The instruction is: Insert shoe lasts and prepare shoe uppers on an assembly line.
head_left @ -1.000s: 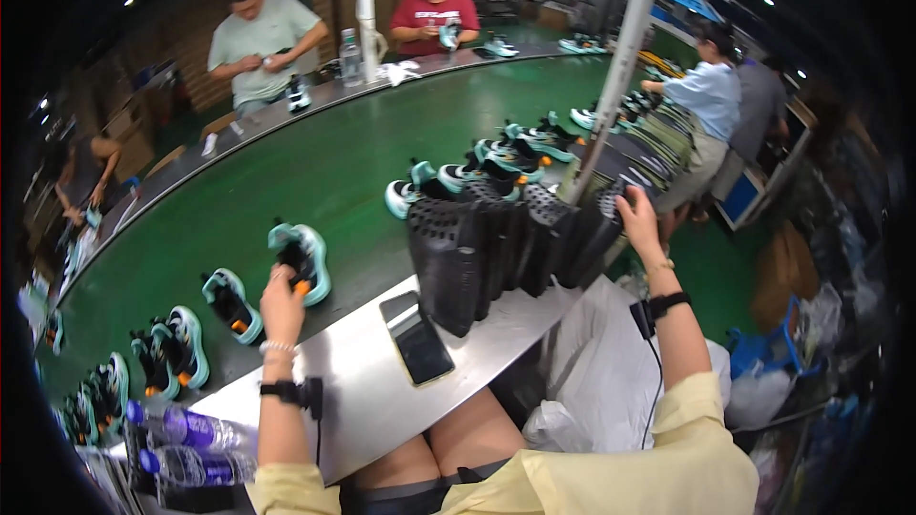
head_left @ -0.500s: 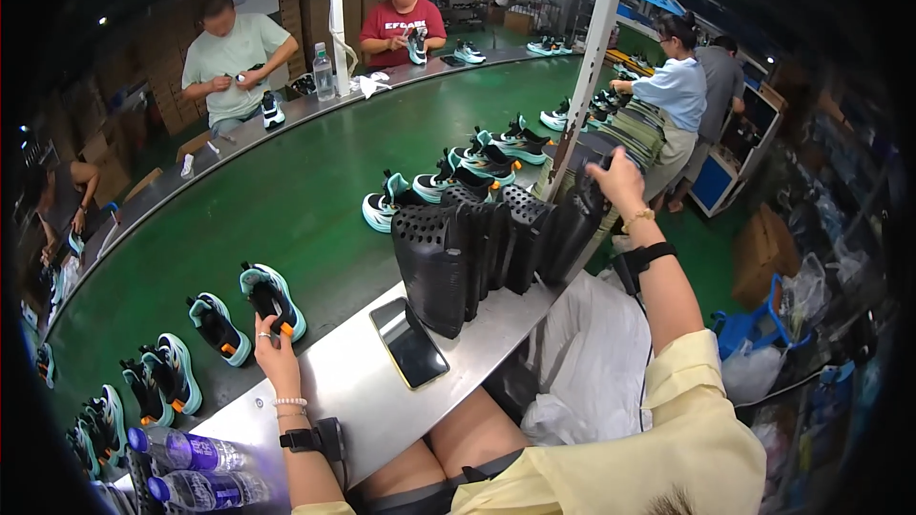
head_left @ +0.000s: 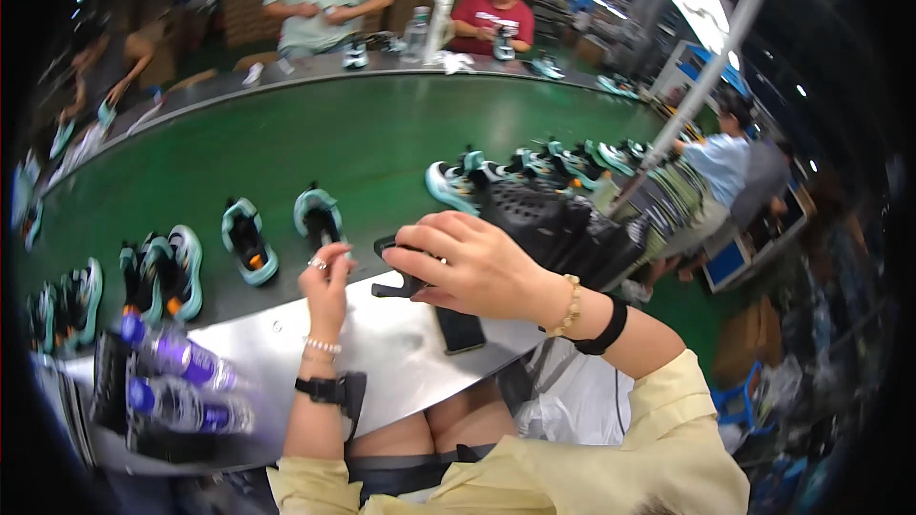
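Note:
My left hand is closed at the near end of a black and mint sneaker, its fingertips covering part of it; blur hides the exact grip. Over the metal ledge, my right hand holds a thin, bent black insole between fingers and thumb. Behind that hand, a row of black perforated insoles stands on edge, partly covered by my wrist. A phone lies under my right hand.
More sneakers line the green conveyor on both sides. Two bottles with purple caps stand at the lower left. A white post rises at the right. Several people work around the conveyor.
My right hand has come from the far end of the insole row to the left, bringing a black insole close to my left hand. The view has shifted, and my left hand stays by the same sneaker.

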